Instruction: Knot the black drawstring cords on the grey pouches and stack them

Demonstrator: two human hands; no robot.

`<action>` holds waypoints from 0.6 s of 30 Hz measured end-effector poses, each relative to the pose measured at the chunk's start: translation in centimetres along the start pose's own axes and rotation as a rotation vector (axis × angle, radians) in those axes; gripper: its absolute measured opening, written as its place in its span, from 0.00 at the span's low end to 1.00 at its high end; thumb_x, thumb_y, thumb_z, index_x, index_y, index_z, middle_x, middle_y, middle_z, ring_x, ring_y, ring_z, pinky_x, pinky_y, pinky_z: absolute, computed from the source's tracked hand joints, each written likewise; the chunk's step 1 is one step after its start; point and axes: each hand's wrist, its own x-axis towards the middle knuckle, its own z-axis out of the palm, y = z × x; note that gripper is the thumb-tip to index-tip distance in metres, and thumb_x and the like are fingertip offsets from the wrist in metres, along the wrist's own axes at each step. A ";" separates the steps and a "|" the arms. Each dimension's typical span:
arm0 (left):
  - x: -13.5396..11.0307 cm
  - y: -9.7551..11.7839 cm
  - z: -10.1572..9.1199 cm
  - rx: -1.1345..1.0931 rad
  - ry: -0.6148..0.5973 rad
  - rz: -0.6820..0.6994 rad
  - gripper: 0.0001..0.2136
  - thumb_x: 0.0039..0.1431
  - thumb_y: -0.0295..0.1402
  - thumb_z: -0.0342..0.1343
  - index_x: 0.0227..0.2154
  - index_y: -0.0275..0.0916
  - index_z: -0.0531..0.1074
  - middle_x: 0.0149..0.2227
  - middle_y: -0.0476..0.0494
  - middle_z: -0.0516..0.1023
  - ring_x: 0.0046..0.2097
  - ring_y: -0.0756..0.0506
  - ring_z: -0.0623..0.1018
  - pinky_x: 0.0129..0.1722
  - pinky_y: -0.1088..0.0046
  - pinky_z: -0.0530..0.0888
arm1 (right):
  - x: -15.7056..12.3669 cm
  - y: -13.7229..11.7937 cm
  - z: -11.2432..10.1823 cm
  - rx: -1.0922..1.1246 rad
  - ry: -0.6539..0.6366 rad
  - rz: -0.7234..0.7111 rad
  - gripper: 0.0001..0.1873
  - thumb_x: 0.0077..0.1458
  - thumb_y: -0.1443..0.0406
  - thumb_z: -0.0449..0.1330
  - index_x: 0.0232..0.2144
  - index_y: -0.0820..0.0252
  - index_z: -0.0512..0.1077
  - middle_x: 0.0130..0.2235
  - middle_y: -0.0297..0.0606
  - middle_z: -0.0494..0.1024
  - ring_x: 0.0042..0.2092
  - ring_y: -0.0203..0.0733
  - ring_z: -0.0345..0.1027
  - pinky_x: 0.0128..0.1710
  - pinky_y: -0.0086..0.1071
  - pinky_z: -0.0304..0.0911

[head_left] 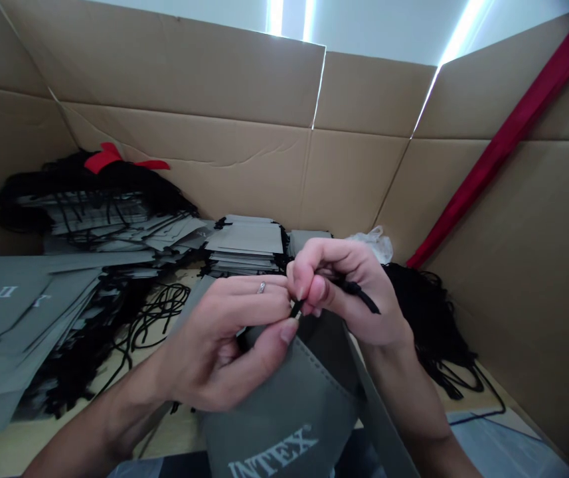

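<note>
A black cord (pixel 361 297) is pinched in the right hand (pixel 348 295), its tip held at the top edge of a grey INTEX bag (pixel 277 418), which is gripped at near centre by the left hand (pixel 214 348) (a ring (pixel 261 287) is worn there).

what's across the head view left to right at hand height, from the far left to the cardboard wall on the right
stack of grey bags → loose black cords → left hand → black cord end → right hand → bundle of black cords → cardboard wall
</note>
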 end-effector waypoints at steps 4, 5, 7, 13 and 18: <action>0.1 -0.1 -0.5 -0.052 -0.022 -0.073 0.11 0.74 0.27 0.52 0.32 0.39 0.71 0.27 0.50 0.70 0.29 0.51 0.68 0.30 0.72 0.65 | 0.1 0.0 -0.3 0.015 -0.044 0.014 0.06 0.64 0.69 0.73 0.40 0.65 0.80 0.31 0.35 0.79 0.30 0.30 0.70 0.31 0.22 0.68; 0.2 -0.1 -0.6 -0.069 -0.036 -0.107 0.11 0.75 0.28 0.51 0.34 0.39 0.73 0.28 0.50 0.71 0.29 0.52 0.68 0.29 0.73 0.65 | 0.1 0.0 -0.3 -0.007 -0.051 -0.009 0.07 0.62 0.70 0.74 0.41 0.64 0.81 0.33 0.35 0.79 0.31 0.30 0.72 0.32 0.22 0.69; 0.4 -0.1 -0.9 -0.094 -0.048 -0.155 0.12 0.76 0.29 0.50 0.35 0.39 0.74 0.28 0.51 0.71 0.28 0.53 0.67 0.27 0.75 0.64 | 0.1 -0.2 -0.3 -0.073 -0.051 -0.068 0.13 0.56 0.72 0.78 0.43 0.63 0.82 0.36 0.35 0.81 0.34 0.32 0.75 0.33 0.22 0.71; 0.6 -0.1 -0.9 -0.040 -0.073 -0.262 0.13 0.77 0.32 0.52 0.34 0.37 0.74 0.27 0.51 0.69 0.28 0.52 0.65 0.26 0.76 0.63 | 0.1 -0.4 -0.4 -0.299 -0.014 -0.173 0.11 0.58 0.70 0.78 0.42 0.61 0.84 0.37 0.36 0.84 0.35 0.33 0.77 0.35 0.24 0.73; 0.7 -0.5 -0.7 -0.008 -0.112 -0.263 0.14 0.78 0.34 0.53 0.34 0.37 0.75 0.26 0.53 0.66 0.27 0.53 0.63 0.26 0.75 0.61 | 0.1 -0.9 -0.9 -0.343 0.003 -0.160 0.10 0.56 0.74 0.78 0.39 0.65 0.83 0.34 0.35 0.82 0.32 0.31 0.74 0.31 0.20 0.69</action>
